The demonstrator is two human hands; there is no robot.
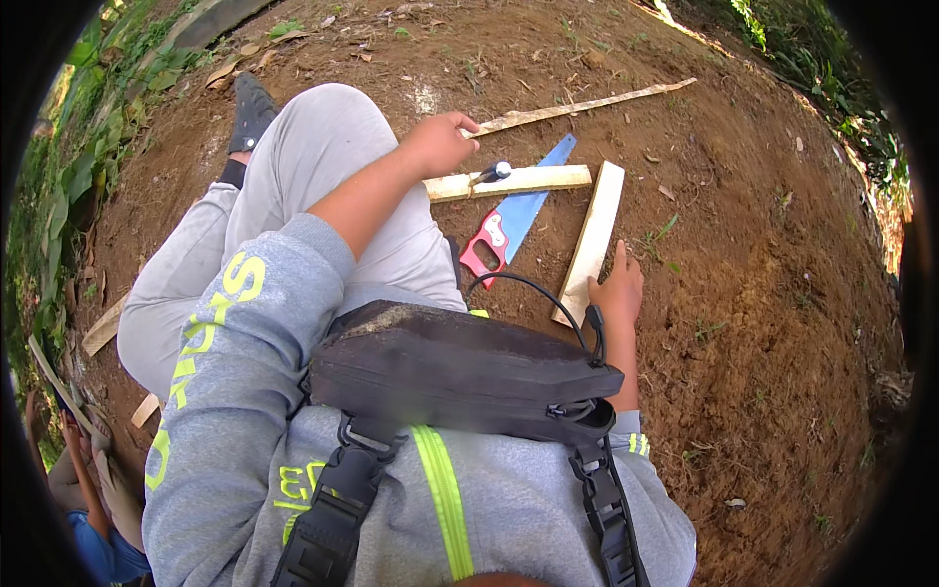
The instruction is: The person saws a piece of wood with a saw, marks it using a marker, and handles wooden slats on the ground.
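My left hand [440,144] reaches over my bent knee, its fingers closed round the near end of a long, thin, rough-edged wood strip [587,104]. The strip slants away to the far right. Below that hand, a short light board [553,178] lies across the ground, partly hidden by my leg. A dark tool handle with a pale round end [497,171] rests over it; its kind cannot be made out. Next to it lies a hand saw [523,210] with a blue blade and red handle. My right hand [618,292] is open, its thumb at the edge of another flat board [593,240].
Brown soil [753,293] with dry leaves surrounds me. A black bag [460,367] sits across my front, with a cord looping from it. At the lower left are wood offcuts [106,328] and another person [98,499]. Green plants [83,176] line the edges.
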